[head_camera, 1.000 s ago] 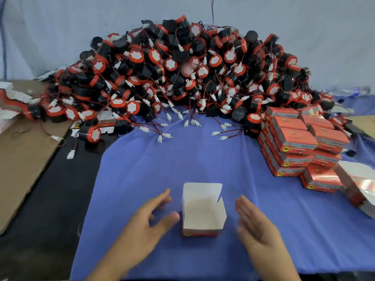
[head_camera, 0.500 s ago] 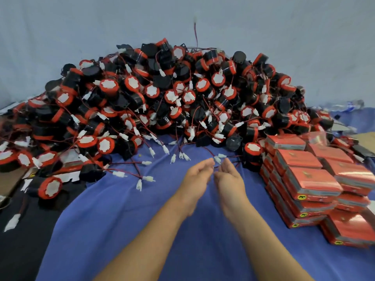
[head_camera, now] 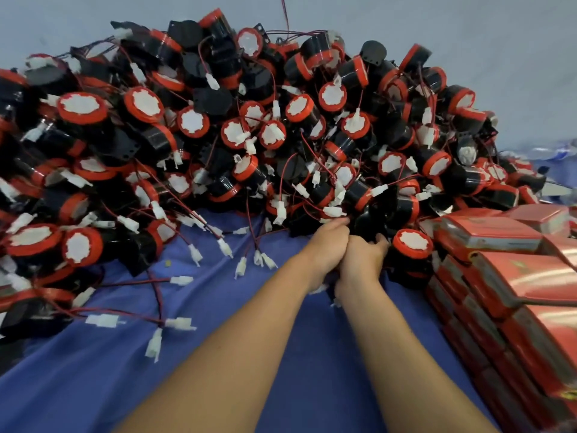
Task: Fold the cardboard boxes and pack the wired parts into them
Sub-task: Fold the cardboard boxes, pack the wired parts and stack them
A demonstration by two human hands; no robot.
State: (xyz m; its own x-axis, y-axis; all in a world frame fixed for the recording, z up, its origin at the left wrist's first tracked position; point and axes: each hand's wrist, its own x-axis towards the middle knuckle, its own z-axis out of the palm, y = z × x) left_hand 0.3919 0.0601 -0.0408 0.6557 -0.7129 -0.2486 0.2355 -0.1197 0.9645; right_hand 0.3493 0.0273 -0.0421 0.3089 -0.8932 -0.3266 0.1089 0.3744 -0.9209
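A heap of wired parts [head_camera: 249,135] covered the blue cloth [head_camera: 281,370], with a pale grey backdrop [head_camera: 499,42] behind the heap. Stacked red boxes [head_camera: 515,282] sat right of it. The left hand [head_camera: 327,245] and right hand [head_camera: 363,259], touching, dug bent fingers into its near edge. Whether they held anything I couldn't tell.

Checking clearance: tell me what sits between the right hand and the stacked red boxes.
A red-capped wired part lies between the right hand and the red boxes, head view.
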